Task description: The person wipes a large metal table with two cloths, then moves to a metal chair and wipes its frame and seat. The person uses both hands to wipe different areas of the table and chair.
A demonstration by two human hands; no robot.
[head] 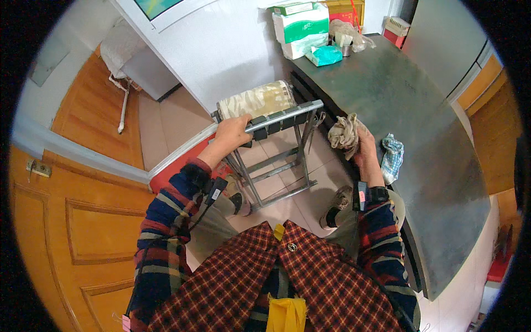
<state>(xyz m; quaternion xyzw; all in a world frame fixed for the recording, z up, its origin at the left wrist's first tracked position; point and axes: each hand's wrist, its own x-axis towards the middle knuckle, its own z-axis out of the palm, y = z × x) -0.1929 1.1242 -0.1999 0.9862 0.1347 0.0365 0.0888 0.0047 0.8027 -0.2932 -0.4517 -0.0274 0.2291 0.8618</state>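
My left hand (231, 132) grips the near top bar of a metal folding stool (286, 116) standing tilted on the tiled floor. Black bands wrap that bar at intervals. Behind it, a worn cream and tan patterned cover (258, 100) lies along the stool's far side. A crumpled, stained grey-beige rag (343, 132) is bunched in my right hand (366, 145), to the right of the stool at the table edge. Close by on the dark table (435, 137) lies a blue-and-white checked cloth (392, 157). My left fingertips are partly hidden behind the bar.
Tissue packs (300, 29), a teal wipes packet (324, 55) and a metal cup (347, 49) stand at the table's far end. A red mat (172, 168) and a wooden door (95, 232) are on the left. My feet flank the stool's base.
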